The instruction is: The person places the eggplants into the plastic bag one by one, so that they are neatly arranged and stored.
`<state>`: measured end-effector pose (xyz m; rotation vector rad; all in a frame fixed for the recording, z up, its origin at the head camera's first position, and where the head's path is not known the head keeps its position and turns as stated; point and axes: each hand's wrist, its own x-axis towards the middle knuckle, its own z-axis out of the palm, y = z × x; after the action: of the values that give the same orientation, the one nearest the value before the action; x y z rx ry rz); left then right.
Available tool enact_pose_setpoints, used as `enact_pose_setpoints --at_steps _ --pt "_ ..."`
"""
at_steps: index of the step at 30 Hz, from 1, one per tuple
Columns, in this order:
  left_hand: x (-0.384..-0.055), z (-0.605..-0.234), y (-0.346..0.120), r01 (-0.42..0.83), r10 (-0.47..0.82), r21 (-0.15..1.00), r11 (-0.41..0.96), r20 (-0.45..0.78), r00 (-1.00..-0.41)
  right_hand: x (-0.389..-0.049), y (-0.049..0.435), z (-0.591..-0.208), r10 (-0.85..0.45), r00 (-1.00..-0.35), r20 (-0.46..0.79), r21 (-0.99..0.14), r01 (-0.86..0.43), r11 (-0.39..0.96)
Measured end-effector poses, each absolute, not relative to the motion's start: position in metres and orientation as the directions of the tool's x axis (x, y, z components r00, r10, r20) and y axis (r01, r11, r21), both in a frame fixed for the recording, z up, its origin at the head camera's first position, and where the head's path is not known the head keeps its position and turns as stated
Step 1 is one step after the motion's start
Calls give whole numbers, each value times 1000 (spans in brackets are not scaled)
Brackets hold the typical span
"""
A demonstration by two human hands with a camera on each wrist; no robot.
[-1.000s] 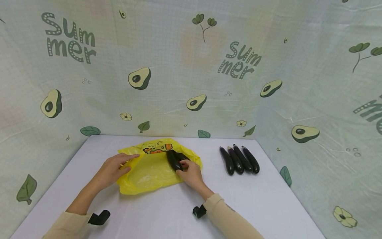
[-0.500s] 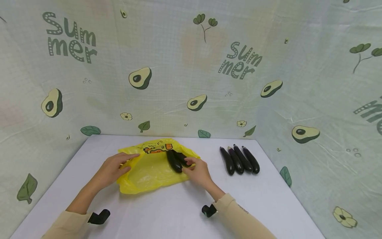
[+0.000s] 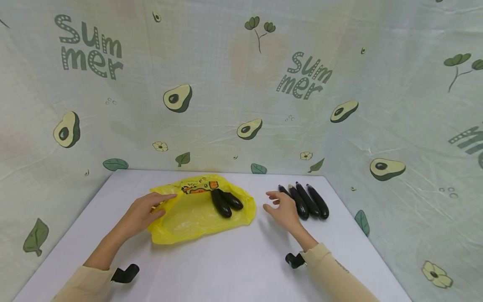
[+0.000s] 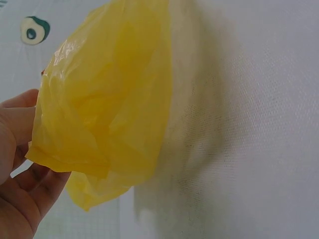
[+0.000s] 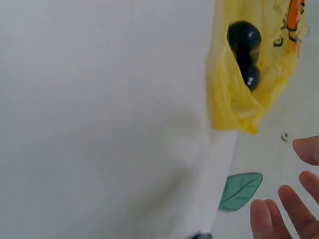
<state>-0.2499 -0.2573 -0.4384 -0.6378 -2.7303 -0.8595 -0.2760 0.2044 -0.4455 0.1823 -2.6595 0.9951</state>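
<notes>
A yellow plastic bag [image 3: 185, 218] lies with its mouth spread toward me. My left hand [image 3: 141, 214] holds it by the left edge, index finger along the plastic. In the left wrist view, that side of the bag [image 4: 109, 99] hides the fingertips. Inside the bag's right half, two dark eggplants [image 3: 221, 204] rest side by side; their rounded ends [image 5: 244, 37] show in the right wrist view. My right hand [image 3: 284, 209] is over the table between the bag and a row of several eggplants [image 3: 318, 201], its fingers loosely bent and holding nothing. It partly covers the row's leftmost eggplant.
The white tabletop [image 3: 219, 268] is enclosed by a pale printed cloth [image 3: 211, 138] at the back and both sides. A black wrist camera [image 3: 127, 273] sticks out by the left sleeve, another black camera [image 3: 295, 260] by the right sleeve.
My right hand has let go of an eggplant in the bag and moved out to the right, toward the row. Both bagged eggplants now show fully. My left hand stays in place.
</notes>
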Motion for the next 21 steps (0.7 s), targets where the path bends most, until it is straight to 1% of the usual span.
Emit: enact_pose_setpoints --at_steps 11,21 --pt "-252 -438 -254 459 340 477 749 317 -885 -280 262 -455 76 -949 307 -584 -125 802" --pt "-251 -437 -254 454 339 487 746 310 -888 -277 281 -463 73 -947 312 -546 -115 830"
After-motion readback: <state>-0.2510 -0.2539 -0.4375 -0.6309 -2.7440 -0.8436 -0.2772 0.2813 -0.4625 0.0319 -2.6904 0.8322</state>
